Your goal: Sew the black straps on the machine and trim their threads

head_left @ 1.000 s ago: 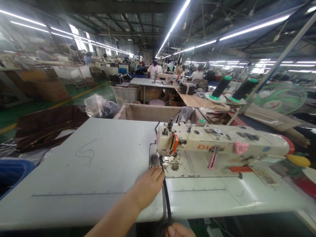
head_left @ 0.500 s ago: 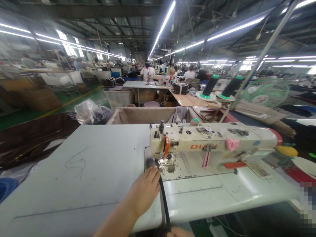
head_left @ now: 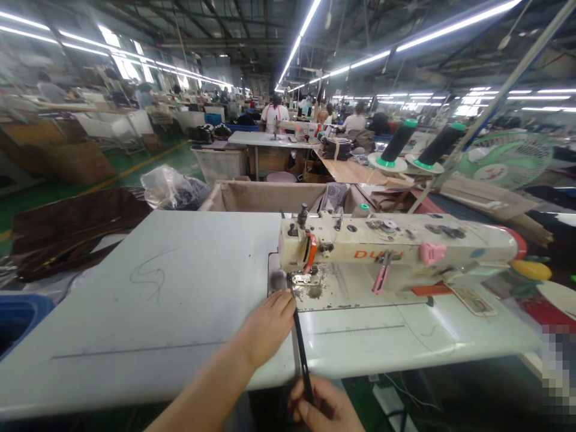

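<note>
A sewing machine (head_left: 342, 252) stands on the pale worktable (head_left: 202, 300). From its needle area a narrow black strip (head_left: 300, 339) runs toward me over the table's front edge. My left hand (head_left: 270, 327) lies at the upper end of the strip, just in front of the presser foot, with its fingers together on it; the fingertips are partly hidden. Below the table edge, my right hand (head_left: 326, 405) grips the lower part of the strip between thumb and fingers.
Pink thread snips (head_left: 381, 277) hang on the machine's front. Behind it stand two black thread cones (head_left: 398, 144) and a green fan (head_left: 506, 157). A fabric-lined bin (head_left: 265, 197) is beyond the table, a blue tub (head_left: 27, 318) at left. Other people sit farther back.
The view has shifted slightly, so the table and machine appear higher and farther right. My right hand has come further into view, still on the strip. My left hand stays by the presser foot.
</note>
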Action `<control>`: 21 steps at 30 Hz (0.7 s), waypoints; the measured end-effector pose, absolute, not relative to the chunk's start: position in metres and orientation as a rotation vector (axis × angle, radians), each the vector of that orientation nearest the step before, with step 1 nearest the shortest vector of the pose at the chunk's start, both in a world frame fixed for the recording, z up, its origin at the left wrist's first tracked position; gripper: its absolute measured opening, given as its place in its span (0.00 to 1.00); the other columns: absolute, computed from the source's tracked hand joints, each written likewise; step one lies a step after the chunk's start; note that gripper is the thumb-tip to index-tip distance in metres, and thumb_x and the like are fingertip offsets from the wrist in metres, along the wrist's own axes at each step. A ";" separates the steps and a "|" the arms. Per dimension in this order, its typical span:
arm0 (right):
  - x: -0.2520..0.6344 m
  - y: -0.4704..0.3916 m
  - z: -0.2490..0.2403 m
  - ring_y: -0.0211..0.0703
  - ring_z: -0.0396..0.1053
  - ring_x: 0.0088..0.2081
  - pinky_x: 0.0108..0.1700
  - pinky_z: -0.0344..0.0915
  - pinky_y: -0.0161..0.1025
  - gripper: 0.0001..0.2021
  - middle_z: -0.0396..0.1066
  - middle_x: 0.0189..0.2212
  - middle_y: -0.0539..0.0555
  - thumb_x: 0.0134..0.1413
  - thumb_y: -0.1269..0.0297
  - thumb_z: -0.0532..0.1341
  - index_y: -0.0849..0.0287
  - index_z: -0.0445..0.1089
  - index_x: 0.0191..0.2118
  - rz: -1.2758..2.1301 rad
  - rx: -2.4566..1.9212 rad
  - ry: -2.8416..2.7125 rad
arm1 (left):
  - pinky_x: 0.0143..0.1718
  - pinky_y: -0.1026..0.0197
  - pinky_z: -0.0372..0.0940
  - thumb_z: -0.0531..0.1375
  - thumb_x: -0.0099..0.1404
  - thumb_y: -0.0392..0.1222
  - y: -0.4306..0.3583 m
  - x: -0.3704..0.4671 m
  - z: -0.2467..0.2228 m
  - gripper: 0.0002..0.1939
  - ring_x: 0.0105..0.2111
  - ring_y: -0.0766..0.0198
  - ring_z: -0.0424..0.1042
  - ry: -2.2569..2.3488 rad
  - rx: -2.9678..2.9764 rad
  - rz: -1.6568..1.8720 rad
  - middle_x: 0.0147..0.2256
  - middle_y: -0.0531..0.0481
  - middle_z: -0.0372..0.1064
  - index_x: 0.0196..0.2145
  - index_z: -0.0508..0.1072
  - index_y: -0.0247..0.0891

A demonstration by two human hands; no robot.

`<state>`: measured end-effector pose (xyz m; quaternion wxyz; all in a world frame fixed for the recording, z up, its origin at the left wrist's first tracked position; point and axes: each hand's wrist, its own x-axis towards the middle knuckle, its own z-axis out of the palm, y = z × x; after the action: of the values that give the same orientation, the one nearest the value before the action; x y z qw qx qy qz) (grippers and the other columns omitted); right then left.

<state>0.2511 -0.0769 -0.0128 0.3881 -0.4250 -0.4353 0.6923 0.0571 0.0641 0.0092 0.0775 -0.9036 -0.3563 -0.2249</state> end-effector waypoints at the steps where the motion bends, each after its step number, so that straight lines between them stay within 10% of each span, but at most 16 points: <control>1: 0.250 -0.079 -0.013 0.42 0.72 0.34 0.40 0.64 0.37 0.22 0.81 0.35 0.53 0.59 0.41 0.72 0.55 0.79 0.44 1.756 -1.108 -1.088 | 0.68 0.49 0.66 0.56 0.76 0.34 0.064 0.057 0.009 0.14 0.60 0.50 0.75 -1.073 -2.708 -0.670 0.55 0.38 0.77 0.56 0.72 0.32; 8: 0.245 -0.076 0.013 0.50 0.77 0.37 0.44 0.70 0.43 0.26 0.82 0.35 0.58 0.70 0.38 0.58 0.57 0.80 0.49 1.252 -1.499 -1.491 | 0.65 0.49 0.69 0.55 0.77 0.35 0.063 0.058 0.016 0.12 0.57 0.51 0.77 -1.048 -2.671 -0.716 0.54 0.36 0.77 0.54 0.73 0.32; 15: 0.230 -0.061 0.016 0.43 0.77 0.30 0.33 0.67 0.36 0.40 0.80 0.29 0.55 0.42 0.21 0.69 0.59 0.76 0.38 1.914 -1.304 -0.871 | 0.65 0.51 0.68 0.55 0.76 0.32 0.062 0.057 0.020 0.13 0.57 0.51 0.77 -1.040 -2.666 -0.675 0.54 0.37 0.78 0.54 0.73 0.31; 21: 0.243 -0.062 -0.014 0.42 0.71 0.31 0.38 0.62 0.39 0.39 0.80 0.28 0.58 0.56 0.23 0.61 0.60 0.84 0.30 1.797 -1.211 -1.206 | 0.64 0.50 0.69 0.56 0.74 0.32 0.063 0.056 0.014 0.14 0.56 0.51 0.77 -1.058 -2.677 -0.703 0.55 0.36 0.77 0.56 0.72 0.32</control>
<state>0.2431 -0.0615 -0.0143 0.3248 -0.4618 -0.4600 0.6854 0.0560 0.0631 0.0144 0.0890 -0.8999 -0.3555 -0.2363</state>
